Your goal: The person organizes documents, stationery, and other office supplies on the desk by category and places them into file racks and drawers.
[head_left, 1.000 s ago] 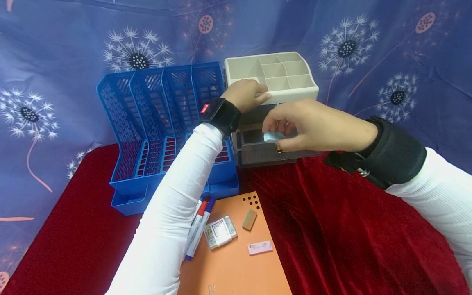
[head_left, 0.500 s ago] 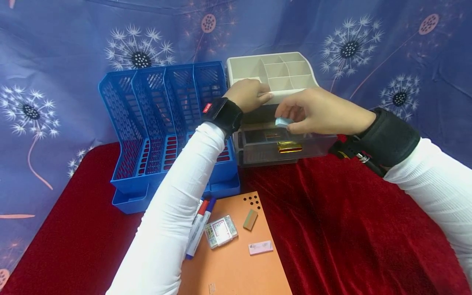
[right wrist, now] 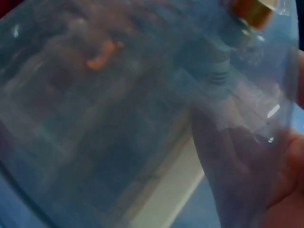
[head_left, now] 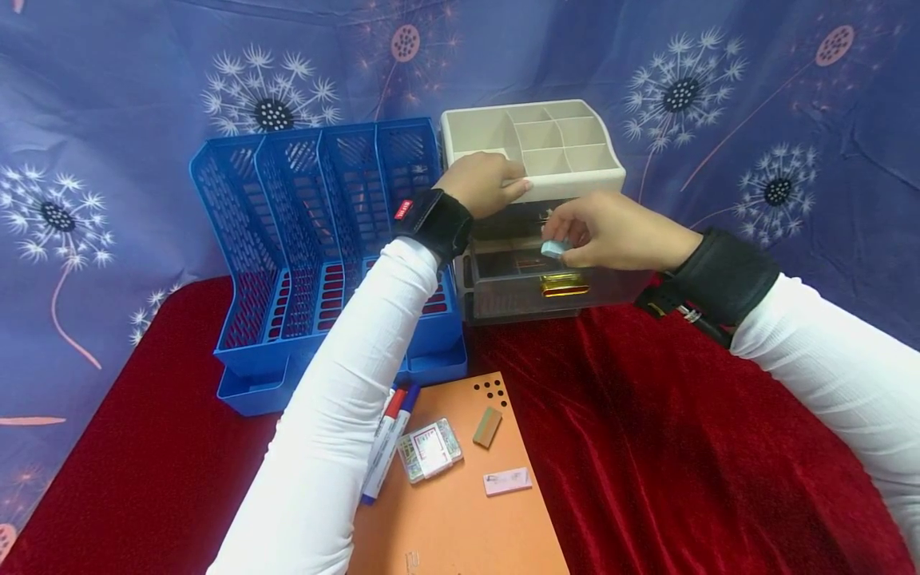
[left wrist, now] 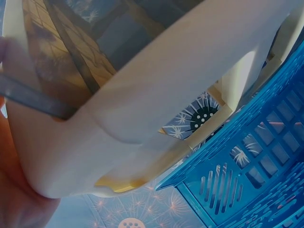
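The cream desk organizer (head_left: 535, 188) stands at the back, with a transparent drawer (head_left: 503, 294) pulled out from its front. My left hand (head_left: 480, 185) grips the organizer's upper front edge; the left wrist view shows its cream body (left wrist: 114, 128) close up. Over the drawer, my right hand (head_left: 618, 231) pinches a small light-blue block (head_left: 554, 248) between thumb and fingers. The block's exact kind is unclear. A gold handle (head_left: 564, 285) sits on the drawer front. The right wrist view looks through the clear drawer plastic (right wrist: 95, 128), blurred.
Left of the organizer stands a blue file rack (head_left: 287, 239). On the orange board (head_left: 460, 527) lie markers (head_left: 388, 447), a clear case (head_left: 430, 451), a brown-green block (head_left: 487, 427) and a pink piece (head_left: 507, 481). Red cloth (head_left: 647, 431) covers the table.
My right hand, holding the light-blue block, rose up and right from in front of the drawer, uncovering the gold handle, then dipped slightly. The left hand stays on the organizer.
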`<state>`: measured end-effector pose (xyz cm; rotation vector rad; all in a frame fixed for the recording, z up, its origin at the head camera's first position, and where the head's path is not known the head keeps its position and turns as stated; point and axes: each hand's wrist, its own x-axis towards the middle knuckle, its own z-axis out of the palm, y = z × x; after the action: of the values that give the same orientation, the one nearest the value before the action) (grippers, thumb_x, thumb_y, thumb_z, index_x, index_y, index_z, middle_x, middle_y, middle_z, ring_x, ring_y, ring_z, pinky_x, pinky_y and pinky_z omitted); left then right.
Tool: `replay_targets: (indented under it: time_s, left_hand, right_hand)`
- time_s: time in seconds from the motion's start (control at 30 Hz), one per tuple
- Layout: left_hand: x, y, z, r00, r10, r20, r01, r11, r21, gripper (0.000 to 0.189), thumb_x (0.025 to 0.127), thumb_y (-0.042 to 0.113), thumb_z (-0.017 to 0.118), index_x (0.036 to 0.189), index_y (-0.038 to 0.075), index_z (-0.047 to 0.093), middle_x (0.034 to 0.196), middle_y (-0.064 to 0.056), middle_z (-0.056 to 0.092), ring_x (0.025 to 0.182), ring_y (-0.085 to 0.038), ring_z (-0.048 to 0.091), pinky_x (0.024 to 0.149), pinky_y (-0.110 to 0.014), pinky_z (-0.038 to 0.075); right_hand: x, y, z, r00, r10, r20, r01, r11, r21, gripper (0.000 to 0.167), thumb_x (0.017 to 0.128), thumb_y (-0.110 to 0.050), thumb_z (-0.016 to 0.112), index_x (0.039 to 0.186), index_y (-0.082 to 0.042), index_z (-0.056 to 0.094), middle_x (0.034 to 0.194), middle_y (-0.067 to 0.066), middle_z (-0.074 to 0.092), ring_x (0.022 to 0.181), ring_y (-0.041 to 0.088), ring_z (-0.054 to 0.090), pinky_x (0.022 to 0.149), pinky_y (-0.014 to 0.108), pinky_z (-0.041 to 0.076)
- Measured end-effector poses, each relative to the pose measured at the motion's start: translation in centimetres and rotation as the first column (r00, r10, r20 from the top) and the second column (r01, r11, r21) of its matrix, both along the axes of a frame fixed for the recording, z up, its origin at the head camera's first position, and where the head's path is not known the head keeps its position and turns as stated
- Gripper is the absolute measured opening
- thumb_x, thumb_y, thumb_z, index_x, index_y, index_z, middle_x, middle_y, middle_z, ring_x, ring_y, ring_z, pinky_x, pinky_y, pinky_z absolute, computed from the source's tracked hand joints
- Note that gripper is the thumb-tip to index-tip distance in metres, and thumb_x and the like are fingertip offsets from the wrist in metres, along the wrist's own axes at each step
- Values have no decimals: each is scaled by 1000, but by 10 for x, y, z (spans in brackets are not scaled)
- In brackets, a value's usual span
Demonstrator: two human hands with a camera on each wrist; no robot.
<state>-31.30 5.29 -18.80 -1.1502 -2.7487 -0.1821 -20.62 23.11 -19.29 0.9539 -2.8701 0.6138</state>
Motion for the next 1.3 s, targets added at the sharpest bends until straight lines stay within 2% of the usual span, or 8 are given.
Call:
replay_targets:
  time_s: [0.33,0.67,0.8,1.07,1.3]
  left_hand:
    - [-1,-2,-1,1000,-2,-5,2,1000,19,34,100,36,42,95,10,62,85,-3,53,85,-19,49,79,-32,37]
    - [0,-2,0,1000,-7,-5,7,1000,20,34,101,36,41,97,10,63,85,-2,53,85,-18,49,80,-32,37]
    - [1,-3,0,1000,-5,-8,5,1000,21,34,101,35,41,97,10,63,86,-2,53,86,-18,50,81,-32,37]
    - [2,-3,0,1000,1,8,-1,1000,14,35,101,37,41,106,12,64,90,-3,57,88,-19,51,83,-32,38]
    - [2,-3,0,1000,-7,3,7,1000,14,35,101,36,41,105,11,64,90,-3,56,88,-19,51,84,-32,38]
  right_hand:
    - [-8,-5,-7,996,-50,78,48,999,24,16,82,1,66,97,-1,66,91,10,67,77,20,64,71,36,50]
    - [-13,-7,-9,985,-76,153,71,997,43,20,81,4,66,101,2,66,95,13,67,86,25,64,79,41,50]
    - [-16,-9,-10,977,-88,195,81,996,46,19,81,3,66,100,2,65,95,13,67,88,26,64,80,43,50]
    - [-20,-10,-13,954,-95,285,84,995,51,23,81,6,64,103,3,65,98,15,67,92,29,63,83,44,49]
    - [-23,-11,-14,945,-82,318,65,996,62,21,80,4,66,101,1,65,92,11,67,85,24,64,79,40,49]
